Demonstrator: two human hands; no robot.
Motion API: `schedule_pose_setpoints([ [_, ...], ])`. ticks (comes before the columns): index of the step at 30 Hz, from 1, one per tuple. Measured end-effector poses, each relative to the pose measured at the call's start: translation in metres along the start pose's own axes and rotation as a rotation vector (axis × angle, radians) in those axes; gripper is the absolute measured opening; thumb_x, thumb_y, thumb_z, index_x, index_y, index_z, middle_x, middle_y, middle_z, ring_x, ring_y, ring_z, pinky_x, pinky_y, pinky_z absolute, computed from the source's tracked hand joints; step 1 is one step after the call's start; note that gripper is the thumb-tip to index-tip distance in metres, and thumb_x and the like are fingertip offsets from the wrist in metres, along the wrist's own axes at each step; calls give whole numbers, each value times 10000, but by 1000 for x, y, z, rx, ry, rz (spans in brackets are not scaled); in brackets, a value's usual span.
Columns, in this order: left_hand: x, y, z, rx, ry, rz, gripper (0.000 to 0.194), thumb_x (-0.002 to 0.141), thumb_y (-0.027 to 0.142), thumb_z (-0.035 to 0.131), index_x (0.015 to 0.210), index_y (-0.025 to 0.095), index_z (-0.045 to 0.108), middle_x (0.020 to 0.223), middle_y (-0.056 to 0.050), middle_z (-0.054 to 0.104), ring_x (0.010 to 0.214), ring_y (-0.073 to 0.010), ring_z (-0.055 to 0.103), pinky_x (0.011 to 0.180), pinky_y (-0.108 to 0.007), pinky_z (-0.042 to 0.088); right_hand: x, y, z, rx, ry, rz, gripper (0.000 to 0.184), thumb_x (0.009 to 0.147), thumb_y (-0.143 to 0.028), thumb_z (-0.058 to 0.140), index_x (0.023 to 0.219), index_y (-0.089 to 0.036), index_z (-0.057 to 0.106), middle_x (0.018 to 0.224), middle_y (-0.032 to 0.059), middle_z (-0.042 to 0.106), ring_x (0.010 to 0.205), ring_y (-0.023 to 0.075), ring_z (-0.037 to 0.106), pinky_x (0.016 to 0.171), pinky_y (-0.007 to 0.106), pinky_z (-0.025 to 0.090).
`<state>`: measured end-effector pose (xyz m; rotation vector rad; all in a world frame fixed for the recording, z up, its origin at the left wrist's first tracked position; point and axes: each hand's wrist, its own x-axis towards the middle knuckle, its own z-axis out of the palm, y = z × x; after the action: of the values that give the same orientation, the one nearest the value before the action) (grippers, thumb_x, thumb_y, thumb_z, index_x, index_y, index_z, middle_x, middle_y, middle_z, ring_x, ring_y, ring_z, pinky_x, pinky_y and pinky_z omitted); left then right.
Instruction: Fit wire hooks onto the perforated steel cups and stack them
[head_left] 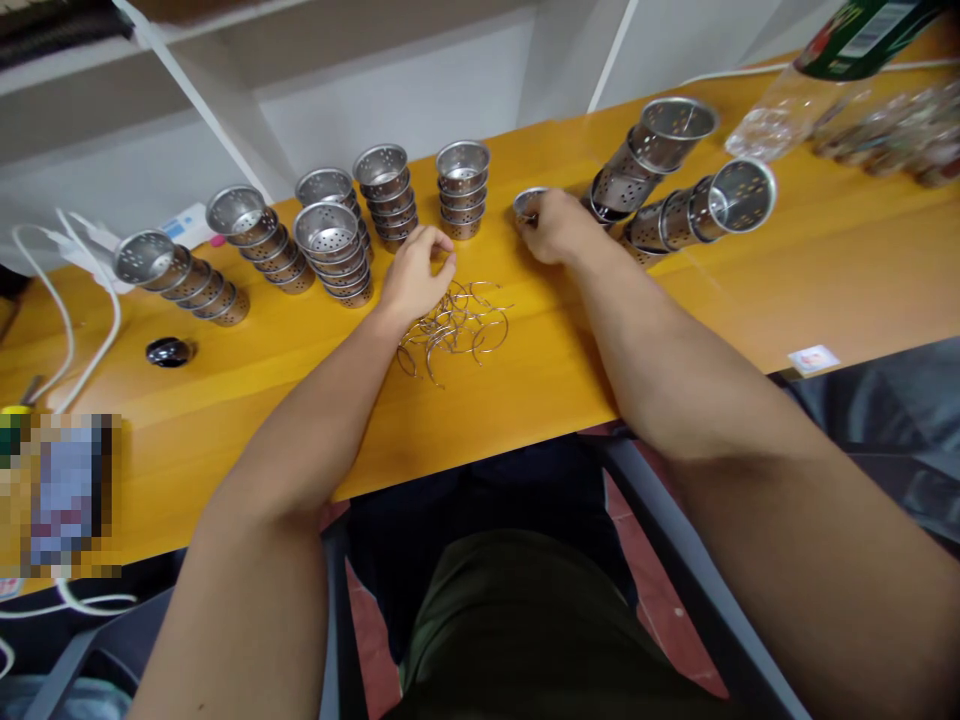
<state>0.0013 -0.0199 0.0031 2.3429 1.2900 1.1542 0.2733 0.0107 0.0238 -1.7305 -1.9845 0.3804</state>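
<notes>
Under right hand (551, 225), cup (527, 203) half hidden

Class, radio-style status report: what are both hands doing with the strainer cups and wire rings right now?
Left hand on the wire rings, grip unclear. Right hand closed on one strainer cup. Cup stacks stand behind the rings; nothing blocks either hand.

At nine o'clock a pixelated block (64, 495) conceals whatever lies on the tabletop (750, 290). The right hand (553, 226) covers most of a small metal cup (527, 203). At one o'clock the plastic bottle (817, 75) is cut by the frame edge, contents beside it blurred.
</notes>
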Motion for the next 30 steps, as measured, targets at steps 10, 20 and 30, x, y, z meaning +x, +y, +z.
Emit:
schedule_pose_setpoints([
  [10,-1,6,4,-117,1,192,906,1010,485,735,1692,342,155,1761,-151,387,1518,-297,616,1223,-435,585,-61,-79,-39,284,150,-395,440,889,-450,910,880,-289,501,911,55,699,849,319,674,844,489,582],
  [20,-1,14,-3,-64,-119,164,873,916,259,826,1630,289,325,1689,-158,526,1599,-326,553,1383,-495,434,-48,-81,2,501,-55,-349,719,937,-945,618,741,-285,412,758,55,455,806,305,489,786,481,542],
  [30,1,9,4,-65,-132,165,965,926,217,769,1702,307,202,1775,-156,411,1712,-333,402,1454,-516,315,-37,-78,24,714,27,-207,662,871,-726,824,690,-275,374,674,25,418,704,261,477,677,459,566],
])
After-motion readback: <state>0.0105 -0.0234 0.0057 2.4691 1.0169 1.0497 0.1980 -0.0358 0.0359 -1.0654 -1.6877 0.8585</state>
